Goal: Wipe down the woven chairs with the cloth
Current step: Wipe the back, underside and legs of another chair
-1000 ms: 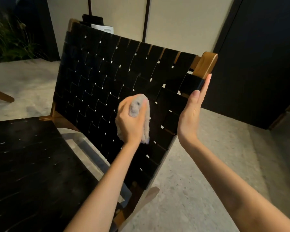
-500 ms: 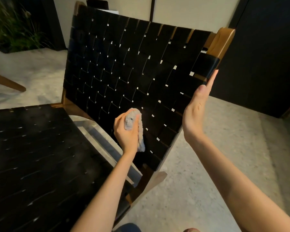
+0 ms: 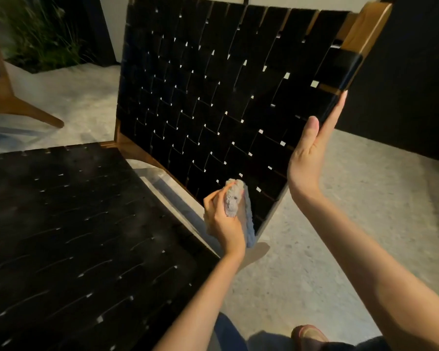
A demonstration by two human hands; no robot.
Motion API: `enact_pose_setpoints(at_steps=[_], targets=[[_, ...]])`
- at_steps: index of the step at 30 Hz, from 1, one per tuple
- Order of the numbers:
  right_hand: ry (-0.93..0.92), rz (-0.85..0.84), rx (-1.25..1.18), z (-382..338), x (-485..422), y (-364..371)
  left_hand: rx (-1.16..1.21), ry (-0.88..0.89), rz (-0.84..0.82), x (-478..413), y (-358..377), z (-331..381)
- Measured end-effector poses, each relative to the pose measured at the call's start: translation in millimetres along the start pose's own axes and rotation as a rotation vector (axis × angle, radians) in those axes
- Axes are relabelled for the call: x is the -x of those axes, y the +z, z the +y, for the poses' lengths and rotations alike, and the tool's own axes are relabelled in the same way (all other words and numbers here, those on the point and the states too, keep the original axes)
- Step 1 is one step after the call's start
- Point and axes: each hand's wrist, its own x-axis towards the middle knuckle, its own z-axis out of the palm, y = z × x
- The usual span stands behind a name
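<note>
Left hand grips the cloth against the woven backrest. Right hand lays straight fingers along its edge.

Grip: left hand holding cloth, set against the lower right corner of the chair backrest. Above and left of the grip: the backrest, leaning away. Left of and below the grip: chair seat, meeting the backrest at its far edge. Right of and above the grip: right hand, flat along the backrest's right edge, fingertips up. Further up that edge, well above the grip: frame post. Right of and beneath the grip: floor. Below the grip, nearest the viewer: shoe. Far left of the grip, beyond the seat: second chair's leg, plant behind it.
</note>
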Motion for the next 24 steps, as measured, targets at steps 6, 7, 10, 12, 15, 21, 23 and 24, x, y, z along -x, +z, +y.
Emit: enact_pose_setpoints(at_steps=[6, 7, 10, 12, 15, 21, 23, 24], targets=[[0.007, 0.02, -0.007, -0.2, 3.0, 3.0, -0.056, -0.016, -0.094, -24.9, -11.5, 0.6], [0.012, 0.015, -0.008, -0.7, 3.0, 2.0, -0.069, -0.027, -0.056, -29.5, -9.4, 0.4], [0.012, 0.001, 0.014, -3.5, 3.7, 1.0, -0.132, -0.06, -0.057, -20.3, -4.4, 9.9], [0.002, 0.004, 0.034, -6.2, 3.5, 0.0, -0.114, -0.118, -0.064, 0.1, -3.8, 19.8], [0.025, -0.066, 0.032, -9.7, 2.5, -8.0, -0.289, -0.103, -0.209, 23.3, -11.7, 22.3], [0.162, -0.318, 0.133, -14.5, 28.7, -43.8, -0.008, -0.261, -0.475, 26.3, -33.7, 55.2], [0.256, -0.271, 0.228, -13.7, 48.5, -54.2, 0.071, -0.226, -0.553, 26.1, -36.1, 75.0], [0.316, -0.263, 0.243, -13.8, 56.7, -59.0, 0.093, -0.218, -0.601, 25.8, -36.4, 86.3]])
